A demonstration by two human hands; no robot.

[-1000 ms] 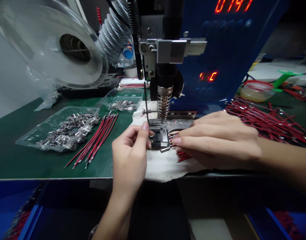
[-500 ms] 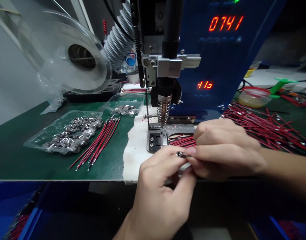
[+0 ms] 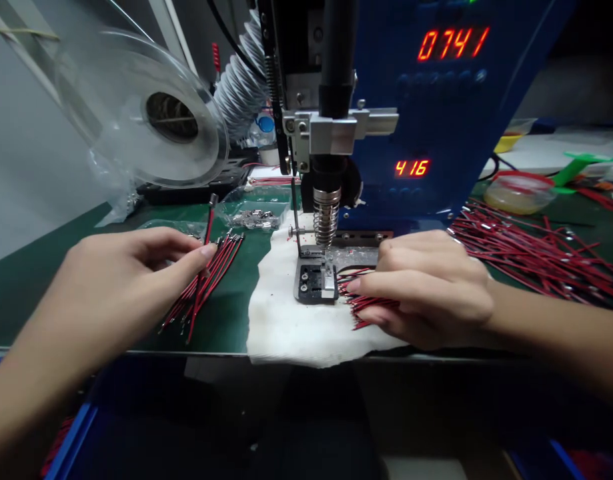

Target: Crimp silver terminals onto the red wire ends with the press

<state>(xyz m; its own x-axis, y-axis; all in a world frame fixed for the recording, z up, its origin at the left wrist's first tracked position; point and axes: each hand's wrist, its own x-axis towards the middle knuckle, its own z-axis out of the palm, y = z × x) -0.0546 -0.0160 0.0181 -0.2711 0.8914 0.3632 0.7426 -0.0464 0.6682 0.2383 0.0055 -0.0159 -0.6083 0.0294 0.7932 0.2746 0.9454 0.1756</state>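
Observation:
My left hand (image 3: 131, 280) hovers over the small row of finished red wires (image 3: 209, 277) on the green mat, pinching one red wire (image 3: 206, 233) whose metal tip points up. My right hand (image 3: 431, 290) rests on the white cloth (image 3: 286, 327) beside the metal fixture (image 3: 313, 280), fingers closed on a bundle of red wires (image 3: 366, 293) whose ends point at the fixture. Directly above the fixture hangs the machine's spring-tipped head (image 3: 326, 213).
A blue machine (image 3: 436, 113) shows red readouts 0741 and 416. Plastic bags of metal terminals (image 3: 249, 217) lie at the back left, near a clear reel (image 3: 151, 113). A large heap of red wires (image 3: 531, 247) covers the right side. The table edge runs along the front.
My left hand left the fixture, met the right hand at a metal-tipped wire, then carried that wire left to the row on the mat. The lower readout rose to 416.

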